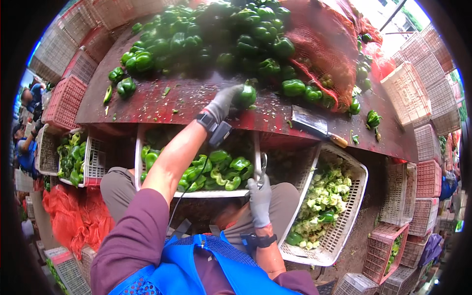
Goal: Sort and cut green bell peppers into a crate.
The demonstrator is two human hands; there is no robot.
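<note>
My left hand (225, 100), in a grey glove, is closed around a whole green bell pepper (247, 96) near the front edge of the work table. Held low over my lap, my gloved right hand (260, 199) grips a curved metal tool (264, 166); its exact kind is unclear. A large heap of green bell peppers (180, 40) covers the back of the table. Below the table edge, a white crate (221, 194) holds cut and opened peppers (217, 171). To its right, a tilted white crate (359, 199) contains pale green pepper cores (324, 195) and a few pepper pieces.
A cleaver (311, 121) with a wooden handle lies on the table (191, 110), right of centre. Behind it stands a red mesh sack (324, 55) of peppers. Stacked plastic crates (405, 94) line both sides. Red netting (79, 217) lies at left. Other people (27, 147) are beyond the crates.
</note>
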